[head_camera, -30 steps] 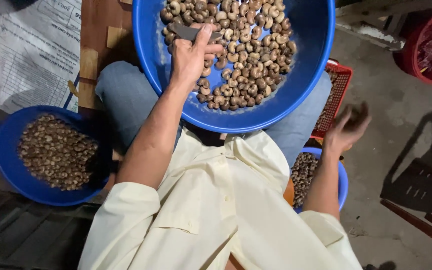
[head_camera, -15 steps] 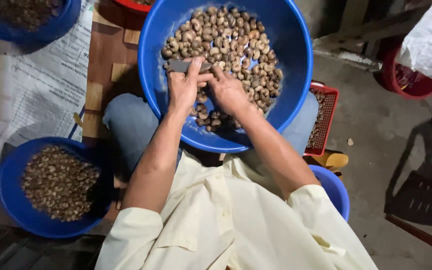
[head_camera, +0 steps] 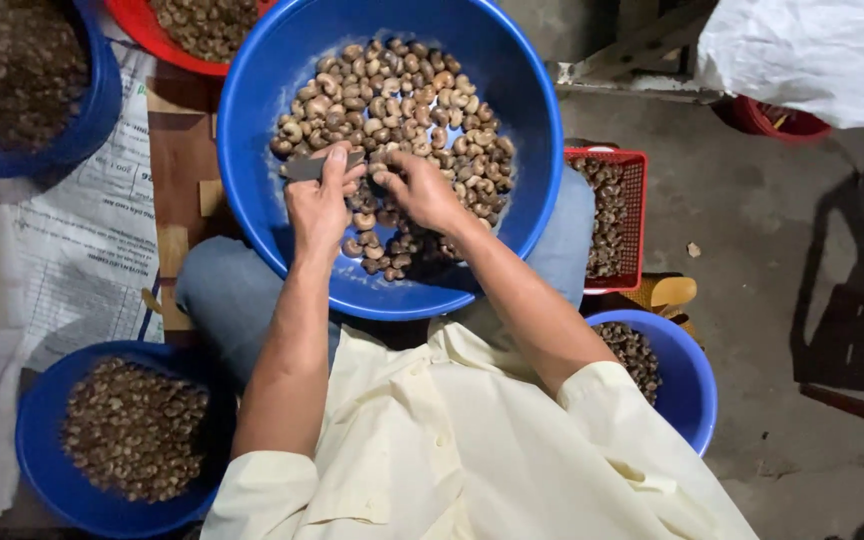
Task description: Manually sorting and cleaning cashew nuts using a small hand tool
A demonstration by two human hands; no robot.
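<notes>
Landmark: big blue basin [head_camera: 252,150], resting on the lap, half full of cashew nuts [head_camera: 402,110].

Left hand [head_camera: 317,205] over the nut pile at basin centre-left, fingers [head_camera: 335,160] curled shut around a small flat grey blade [head_camera: 304,168], tip poking out toward the basin's left wall. Right hand [head_camera: 422,190] just beside it at basin centre, fingertips pinched together close to the blade; looks like one nut in the pinch, but too small to tell for sure. Hands nearly touching.

Around the basin: red basin [head_camera: 137,30] with more nuts above-left; dark-filled blue tub [head_camera: 92,110] far left; blue bowl of brown shells [head_camera: 42,450] below-left; red mesh crate [head_camera: 634,200] just right; small blue bowl [head_camera: 697,390] below-right, partly under the elbow.

Risks, judged from this frame:
- Blade edge very near right fingertips. Slip off a curved, hard shell → cut.
- Nut small, pinch shallow → likely to pop out, drop back into the pile, get mixed with uncut ones.
- Basin balanced on knees, not on a bench. Hard push down → tilt, nuts spill to floor.
- Low light, hand shadows over the work → edge hard to see.
</notes>
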